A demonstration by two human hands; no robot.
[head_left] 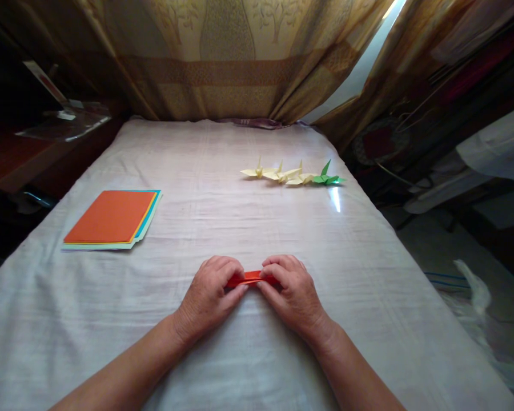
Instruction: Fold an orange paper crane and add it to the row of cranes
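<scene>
Both hands, left (209,291) and right (292,291), pinch the folded orange paper (251,278) flat against the sheet-covered table (223,171). Soft cloth underneath: the crease may drift crooked.

I see a white-clothed table (257,171); patterned tan curtains (223,57) hang at twelve o'clock, daylight entering a gap (360,68) at one o'clock.

Head-worn view, forward and downward
</scene>
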